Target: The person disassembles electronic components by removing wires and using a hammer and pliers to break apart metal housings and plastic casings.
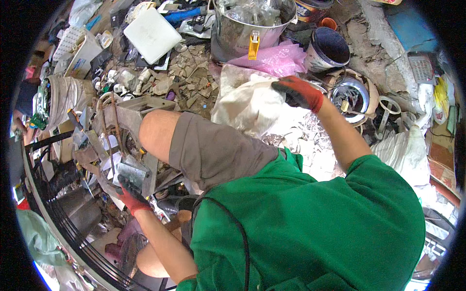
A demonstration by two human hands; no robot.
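Observation:
My left hand (130, 196), in a red and black glove, is at the lower edge of a small grey metal piece (134, 175). Its fingers appear closed on that edge, though partly hidden. Behind the piece are a larger grey metal frame (145, 104) and several bars. My right hand (301, 93), gloved the same way, is at the far rim of an open white woven sack (245, 107). Those fingers are bent over the cloth and look closed on it. Shiny metal scraps (303, 140) show inside the sack, brightly lit.
Beyond the sack stand a large metal pot (235, 41) of clear plastic and a dark bucket (328, 48). A wire coil (348, 97) lies to the right. Broken tile pieces (187, 77) cover the ground ahead. A black metal rack (53, 208) curves along the left.

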